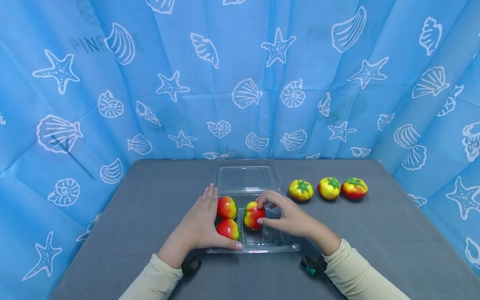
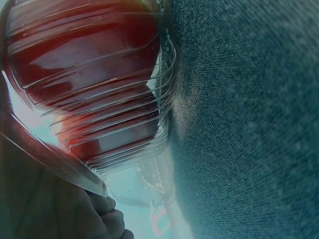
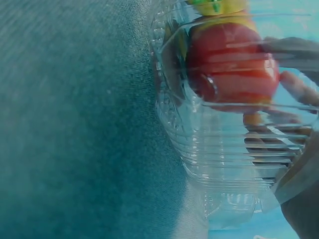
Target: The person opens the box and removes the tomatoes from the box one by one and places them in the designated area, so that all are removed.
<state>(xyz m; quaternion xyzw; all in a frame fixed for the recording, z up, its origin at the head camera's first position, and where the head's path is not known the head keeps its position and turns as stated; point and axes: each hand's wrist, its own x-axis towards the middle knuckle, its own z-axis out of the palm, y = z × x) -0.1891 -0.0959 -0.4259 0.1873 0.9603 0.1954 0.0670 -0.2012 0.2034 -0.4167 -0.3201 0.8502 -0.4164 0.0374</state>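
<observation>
A clear plastic clamshell box lies open on the table, its lid folded back away from the person. Two red-and-yellow tomatoes sit in its left side, one behind the other. My left hand rests along the box's left edge with straight fingers, the thumb reaching over the front left corner. Inside the box, right of those two, my right hand pinches a third tomato between thumb and fingers. Through the clear wall, the right wrist view shows this tomato and fingertips touching it.
Three more tomatoes with green leaf tops stand in a row at the back right of the grey table. A blue curtain with white shells and starfish hangs behind the table.
</observation>
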